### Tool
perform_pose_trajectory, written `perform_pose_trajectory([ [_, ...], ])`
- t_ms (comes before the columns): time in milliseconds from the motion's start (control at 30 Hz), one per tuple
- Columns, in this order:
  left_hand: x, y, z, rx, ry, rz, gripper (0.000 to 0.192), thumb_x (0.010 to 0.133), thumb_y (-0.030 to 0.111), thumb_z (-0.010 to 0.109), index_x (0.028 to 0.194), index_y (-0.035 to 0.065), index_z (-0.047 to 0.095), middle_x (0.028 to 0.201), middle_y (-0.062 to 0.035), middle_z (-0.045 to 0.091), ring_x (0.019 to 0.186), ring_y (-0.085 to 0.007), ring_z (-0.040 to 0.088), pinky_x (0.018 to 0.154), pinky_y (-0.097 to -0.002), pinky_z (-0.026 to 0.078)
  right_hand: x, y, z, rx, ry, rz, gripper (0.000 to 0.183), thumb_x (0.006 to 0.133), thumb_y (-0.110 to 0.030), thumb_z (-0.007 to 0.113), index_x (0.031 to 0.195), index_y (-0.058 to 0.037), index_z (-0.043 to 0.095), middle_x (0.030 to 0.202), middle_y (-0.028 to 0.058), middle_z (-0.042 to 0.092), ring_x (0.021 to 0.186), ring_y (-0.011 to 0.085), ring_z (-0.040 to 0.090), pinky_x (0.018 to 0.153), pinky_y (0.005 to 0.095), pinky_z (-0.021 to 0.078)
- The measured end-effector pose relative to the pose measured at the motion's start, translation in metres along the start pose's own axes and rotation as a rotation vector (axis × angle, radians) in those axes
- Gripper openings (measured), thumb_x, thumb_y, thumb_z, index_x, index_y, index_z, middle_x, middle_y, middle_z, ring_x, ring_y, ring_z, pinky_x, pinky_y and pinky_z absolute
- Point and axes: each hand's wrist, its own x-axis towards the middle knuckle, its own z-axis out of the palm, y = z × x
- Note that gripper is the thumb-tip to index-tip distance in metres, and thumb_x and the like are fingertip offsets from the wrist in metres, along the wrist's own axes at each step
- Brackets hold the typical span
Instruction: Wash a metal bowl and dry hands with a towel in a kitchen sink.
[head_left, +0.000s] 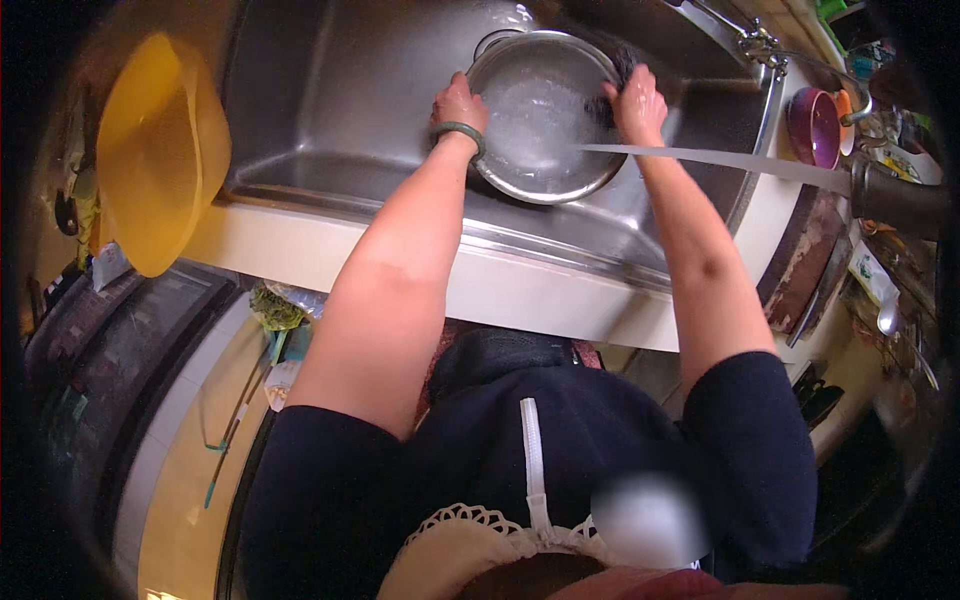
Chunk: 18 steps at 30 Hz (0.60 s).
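Note:
A round stainless steel pot (536, 142) is in the metal sink (360, 82) in front of me, its inside wet and cloudy with water. My left hand (459, 105) grips its left rim, below a ring handle (495, 43); a green bangle circles that wrist. At the right rim my right hand (642, 105), wet like the left, holds a dark scrubber (624, 66), blurred and partly covered by the fingers. From the faucet spout (896, 196) on the right, a stream of water (720, 157) passes over my right wrist into the pot.
A yellow mesh-like basket (154, 157) stands left of the sink. On the right are a purple bowl (814, 127), a cutting board (802, 262), a knife (819, 289) and a spoon (887, 319). The pale counter edge (555, 285) runs before my body. Faucet handles (763, 45) sit at the back right.

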Motion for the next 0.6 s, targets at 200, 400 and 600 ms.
perform_pose_trajectory([
  [200,-0.006,-0.001,-0.009,-0.018,-0.037,-0.078,0.028,0.077,0.030,0.053,0.089,0.0044,0.055,0.092,-0.0192,0.060,0.089,-0.0366,0.056,0.077,-0.0447,0.044,0.007,-0.034,-0.001,0.083,0.181,-0.116,0.048,0.068,-0.031,0.068,0.103,-0.0086,0.044,0.101,0.0145,0.048,0.088,0.0348,0.054,0.067,0.0445,0.0471],
  [400,0.013,0.011,0.015,-0.708,0.174,-0.072,0.055,0.082,0.053,0.038,0.093,0.0047,0.060,0.092,-0.0219,0.059,0.091,-0.0364,0.055,0.077,-0.0414,0.041,-0.019,-0.122,0.029,0.661,0.232,-0.327,0.045,0.062,-0.001,0.063,0.104,-0.0074,0.050,0.116,0.0191,0.035,0.106,0.0368,0.041,0.088,0.0412,0.0399],
  [600,0.031,-0.005,0.010,-0.958,0.136,-0.374,0.057,0.077,0.053,0.050,0.092,-0.0005,0.058,0.088,-0.0121,0.061,0.079,-0.0226,0.056,0.073,-0.0330,0.042,-0.062,-0.120,0.037,0.802,-0.397,-0.299,0.036,0.071,-0.027,0.061,0.099,-0.0057,0.056,0.101,0.0200,0.052,0.091,0.0393,0.051,0.082,0.0430,0.0410],
])
